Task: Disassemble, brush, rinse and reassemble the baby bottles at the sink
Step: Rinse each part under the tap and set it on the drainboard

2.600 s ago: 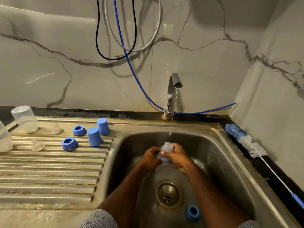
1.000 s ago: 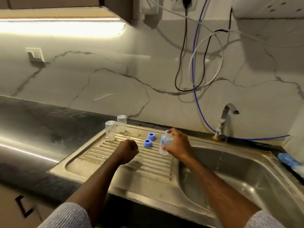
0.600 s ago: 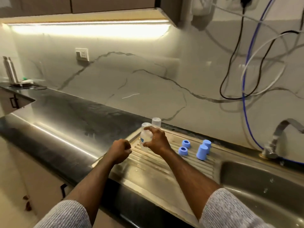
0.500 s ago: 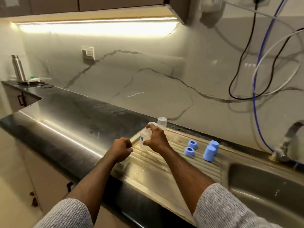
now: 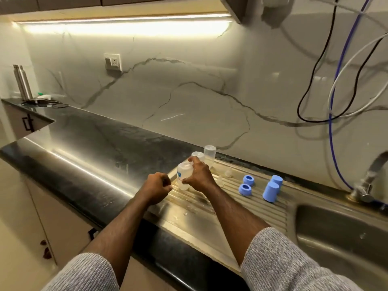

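Observation:
My right hand [image 5: 199, 176] grips a clear baby bottle [image 5: 183, 175] upside down at the left end of the steel draining board [image 5: 195, 215]. Its mouth is at the board's ridges. My left hand [image 5: 156, 187] is a closed fist just left of it, with nothing visible in it. Two more clear bottles [image 5: 206, 155] stand upside down behind my right hand. Clear teats [image 5: 227, 172] lie on the board. Further right are two blue rings [image 5: 246, 184] and two blue caps [image 5: 271, 190].
The sink basin [image 5: 344, 234] lies at the right, with the tap [image 5: 369, 181] behind it. Black, white and blue cables [image 5: 331, 97] hang on the marble wall. Dark countertop [image 5: 100, 148] runs to the left, with a steel flask [image 5: 22, 81] in the far corner.
My right hand carried the rinsed bottle from under the tap leftward to the draining board and lowered it, inverted, at the board's left end. My left hand let go and closed into a fist.

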The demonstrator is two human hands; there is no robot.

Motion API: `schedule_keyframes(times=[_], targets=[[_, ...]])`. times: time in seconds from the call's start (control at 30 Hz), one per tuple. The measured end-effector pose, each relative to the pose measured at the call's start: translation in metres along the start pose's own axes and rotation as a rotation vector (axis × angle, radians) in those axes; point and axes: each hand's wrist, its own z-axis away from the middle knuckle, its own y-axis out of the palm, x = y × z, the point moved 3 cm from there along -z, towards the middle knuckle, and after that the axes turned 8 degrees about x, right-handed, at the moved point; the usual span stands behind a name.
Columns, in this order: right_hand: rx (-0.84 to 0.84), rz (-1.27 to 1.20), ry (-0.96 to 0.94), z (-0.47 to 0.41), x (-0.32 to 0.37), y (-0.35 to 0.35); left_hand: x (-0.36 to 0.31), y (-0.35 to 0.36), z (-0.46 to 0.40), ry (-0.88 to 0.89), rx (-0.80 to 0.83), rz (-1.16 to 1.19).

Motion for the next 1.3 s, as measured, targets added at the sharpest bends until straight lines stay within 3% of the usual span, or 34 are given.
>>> schedule_keyframes(times=[0.27, 0.43, 0.63, 0.77, 0.9, 1.1, 1.3], targets=[[-0.063, -0.045, 0.005, 0.03, -0.026, -0.038, -0.039, 0.01, 0.01, 0.066, -0.017, 0.033], [-0.116, -0.09, 0.011, 0.075, -0.085, -0.08, -0.08, 0.046, 0.015, 0.123, 0.041, 0.072], [-0.241, -0.057, 0.136, 0.151, -0.176, -0.146, -0.163, 0.128, 0.009, 0.253, 0.101, 0.131], [-0.221, 0.0, 0.23, 0.204, -0.241, -0.188, -0.229, 0.203, 0.015, 0.353, 0.201, 0.168], [-0.083, 0.078, 0.324, 0.255, -0.301, -0.219, -0.29, 0.274, 0.028, 0.484, 0.324, 0.153], [0.484, 0.248, 0.429, 0.288, -0.35, -0.209, -0.33, 0.349, 0.041, 0.508, 0.461, 0.123], [0.669, 0.229, 0.501, 0.279, -0.366, -0.186, -0.34, 0.386, 0.025, 0.401, 0.488, 0.152]])
